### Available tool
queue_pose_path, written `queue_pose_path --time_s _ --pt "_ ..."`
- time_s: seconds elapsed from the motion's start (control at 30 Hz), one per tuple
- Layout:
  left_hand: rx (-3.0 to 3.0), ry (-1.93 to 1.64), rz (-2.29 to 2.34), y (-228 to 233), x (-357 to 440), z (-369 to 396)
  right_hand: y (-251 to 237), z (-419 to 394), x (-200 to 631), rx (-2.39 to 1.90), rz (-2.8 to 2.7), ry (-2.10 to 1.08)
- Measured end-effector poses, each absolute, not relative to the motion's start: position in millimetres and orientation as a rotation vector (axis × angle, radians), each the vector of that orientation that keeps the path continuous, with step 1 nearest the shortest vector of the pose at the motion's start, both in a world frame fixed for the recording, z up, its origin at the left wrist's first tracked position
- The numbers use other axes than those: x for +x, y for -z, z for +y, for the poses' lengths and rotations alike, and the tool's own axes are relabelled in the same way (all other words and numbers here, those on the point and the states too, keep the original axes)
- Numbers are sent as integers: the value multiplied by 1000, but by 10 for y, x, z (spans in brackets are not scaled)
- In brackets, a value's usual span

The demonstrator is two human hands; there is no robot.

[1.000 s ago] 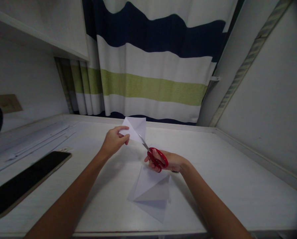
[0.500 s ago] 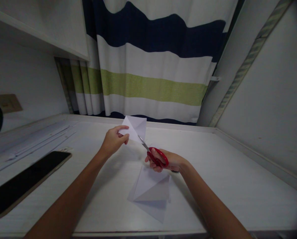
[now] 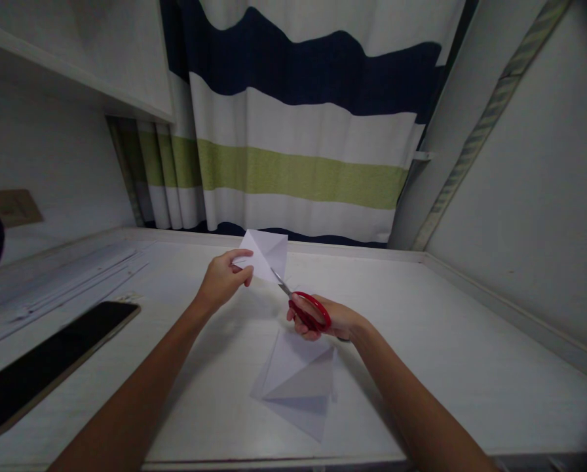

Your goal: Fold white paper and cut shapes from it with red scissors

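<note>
Black and flat, a phone [image 3: 48, 367] lies at the table's [image 3: 470, 367] left edge, well apart; the left hand [image 3: 222, 282] pinches a folded white paper [image 3: 266, 252] by one corner, raised off the table, so the sheet could twist or tear crookedly if that small pinch slips; its fingertips sit near the blades, a nick risk; the right hand [image 3: 330, 321] is closed through the red scissors [image 3: 306, 308], blades nearly shut at the paper's lower edge; more folded paper [image 3: 298, 383] lies below.
</note>
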State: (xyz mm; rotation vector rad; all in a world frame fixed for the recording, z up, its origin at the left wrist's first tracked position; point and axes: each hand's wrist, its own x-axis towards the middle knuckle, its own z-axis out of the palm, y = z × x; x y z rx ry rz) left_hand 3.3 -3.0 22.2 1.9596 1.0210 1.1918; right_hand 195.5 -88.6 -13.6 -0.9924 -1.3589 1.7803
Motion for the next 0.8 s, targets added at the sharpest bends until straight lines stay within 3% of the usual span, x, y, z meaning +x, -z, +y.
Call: queue_pose_path --time_s 0.8 --pt "1939 -1207 1019 -200 29 8 169 -851 1945 -1033 -1277 -1711"
